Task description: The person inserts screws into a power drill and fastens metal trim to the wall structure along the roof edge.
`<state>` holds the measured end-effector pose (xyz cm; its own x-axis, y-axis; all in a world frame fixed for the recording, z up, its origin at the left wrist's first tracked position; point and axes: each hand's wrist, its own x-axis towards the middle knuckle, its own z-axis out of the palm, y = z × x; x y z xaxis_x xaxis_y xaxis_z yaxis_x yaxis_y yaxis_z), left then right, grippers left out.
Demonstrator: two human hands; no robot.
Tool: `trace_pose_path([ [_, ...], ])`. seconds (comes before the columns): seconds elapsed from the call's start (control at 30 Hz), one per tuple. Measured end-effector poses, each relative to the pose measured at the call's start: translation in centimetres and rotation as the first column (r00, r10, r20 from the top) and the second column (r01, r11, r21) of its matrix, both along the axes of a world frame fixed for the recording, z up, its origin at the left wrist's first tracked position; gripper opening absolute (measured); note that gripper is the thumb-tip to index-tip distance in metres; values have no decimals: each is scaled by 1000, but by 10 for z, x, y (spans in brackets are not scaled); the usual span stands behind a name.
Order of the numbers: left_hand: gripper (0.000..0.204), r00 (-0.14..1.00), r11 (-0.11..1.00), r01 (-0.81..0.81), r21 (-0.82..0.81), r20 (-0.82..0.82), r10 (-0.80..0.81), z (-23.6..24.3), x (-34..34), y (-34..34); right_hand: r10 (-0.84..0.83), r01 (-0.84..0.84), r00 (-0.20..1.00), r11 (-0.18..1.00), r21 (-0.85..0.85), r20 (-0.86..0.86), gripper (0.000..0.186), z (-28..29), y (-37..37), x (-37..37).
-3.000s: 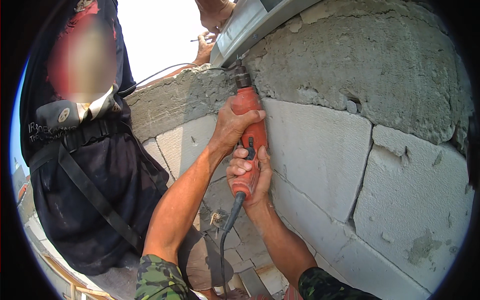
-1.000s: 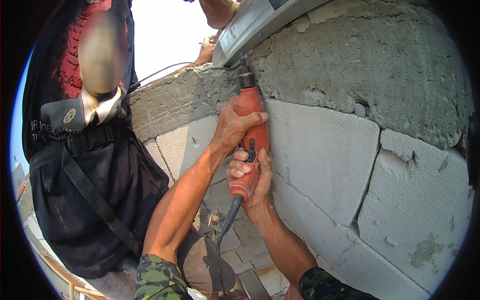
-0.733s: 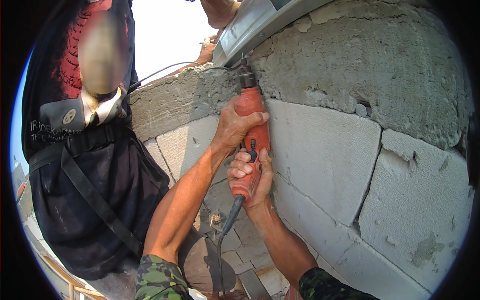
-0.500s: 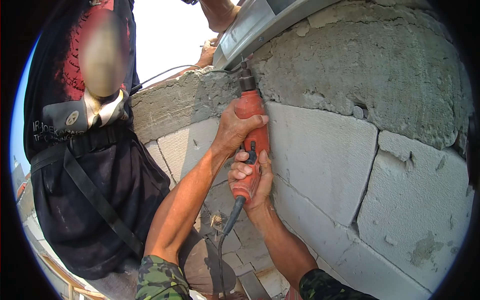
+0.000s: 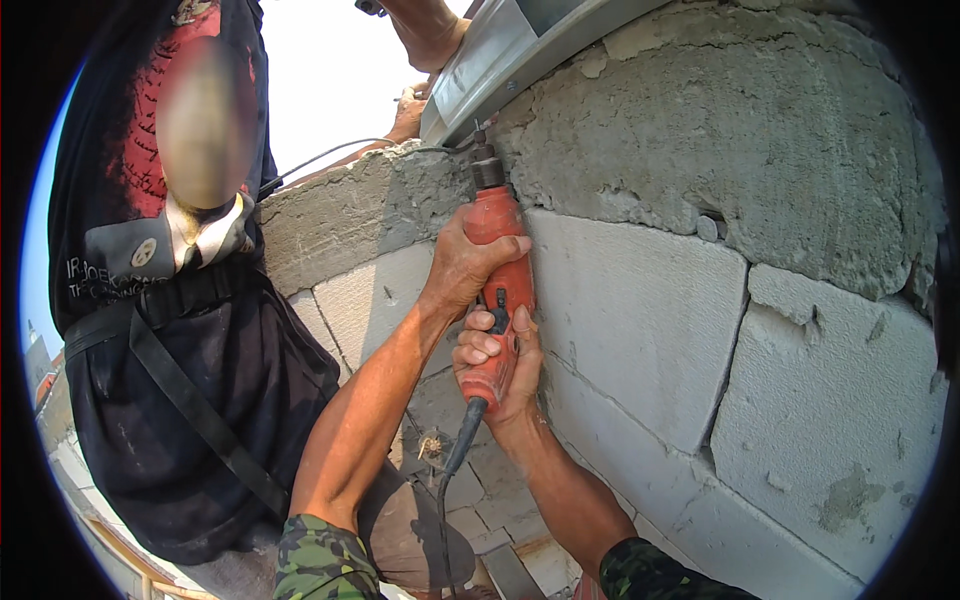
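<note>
Both of my hands grip a red corded power drill [image 5: 511, 278], held upright with its black chuck [image 5: 486, 168] uppermost. My left hand [image 5: 468, 262] wraps round the upper body, its thumb across the front. Lower down, my right hand [image 5: 515, 365] closes round the handle by the black switch. A thin bit points up at the lower edge of a grey metal channel [image 5: 490, 75] lying along the wall top. Whether the bit touches the channel is hard to tell. From the handle's base a black cord [image 5: 447, 500] hangs down.
Close on my right rises a wall of white blocks [image 5: 640, 320] under a rough grey concrete band [image 5: 700, 140]. A person in dark clothes [image 5: 170, 400] stands at the left. Another person's bare foot [image 5: 428, 35] and hand [image 5: 410, 110] are by the channel's end.
The drill's chuck sits slightly lower and a little further left in view, with my hands keeping the same grip. The channel and wall have shifted slightly in view too.
</note>
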<state>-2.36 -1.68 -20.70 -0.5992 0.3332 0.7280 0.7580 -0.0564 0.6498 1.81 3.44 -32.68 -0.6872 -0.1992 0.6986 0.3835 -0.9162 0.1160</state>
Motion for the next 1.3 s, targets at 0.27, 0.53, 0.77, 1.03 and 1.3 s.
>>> trace_pose_path([
  [0.27, 53, 1000, 1000, -15, -6, -5, 15, -1, -1, 1, 5, -5, 1000, 1000, 0, -11, 37, -2, 1, -2],
  [0.53, 56, 1000, 1000, -12, -12, 8, 12, 2, 3, 1, -23, 24, 1000, 1000, 20, -2, 36, -2, 1, -4],
  [0.77, 54, 1000, 1000, -13, -18, -3, 13, 0, -2, -1, -3, 2, 1000, 1000, 18, 11, 38, -1, 2, -1],
  [1.03, 53, 1000, 1000, -21, -16, -1, 21, 1, 2, 0, -2, 2, 999, 1000, 11, 38, 41, 2, 2, 3],
  [1.3, 56, 1000, 1000, -11, -29, -8, 11, 0, -3, 0, 30, -30, 999, 999, -11, -11, 38, -2, 2, -2],
])
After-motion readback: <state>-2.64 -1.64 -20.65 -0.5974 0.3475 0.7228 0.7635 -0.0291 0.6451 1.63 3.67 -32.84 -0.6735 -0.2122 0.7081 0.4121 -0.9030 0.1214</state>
